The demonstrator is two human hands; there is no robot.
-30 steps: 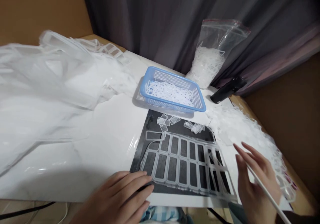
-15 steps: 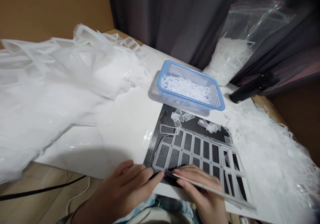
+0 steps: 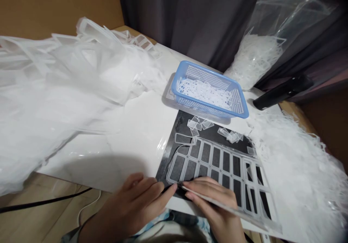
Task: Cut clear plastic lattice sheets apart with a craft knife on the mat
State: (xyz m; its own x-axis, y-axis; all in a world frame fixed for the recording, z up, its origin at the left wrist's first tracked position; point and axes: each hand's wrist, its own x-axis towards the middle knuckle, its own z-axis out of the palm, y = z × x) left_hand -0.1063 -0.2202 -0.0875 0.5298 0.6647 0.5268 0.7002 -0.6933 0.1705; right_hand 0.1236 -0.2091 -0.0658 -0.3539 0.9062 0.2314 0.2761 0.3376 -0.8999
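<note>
Pressing at the near-left corner of the clear grid sheet (image 3: 214,159), the left hand (image 3: 138,203) lies flat, fingers straight and together. The right hand (image 3: 217,203) meets it almost fingertip to fingertip, fingers curled over a thin white stick (image 3: 244,214) along the sheet's near edge. The sheet rests on a black mat (image 3: 182,128) by the worktop's (image 3: 130,134) front edge. Bare surface lies left of the mat. The blue basket (image 3: 203,107) crowds its far edge, and white scraps (image 3: 293,163) crowd its right.
</note>
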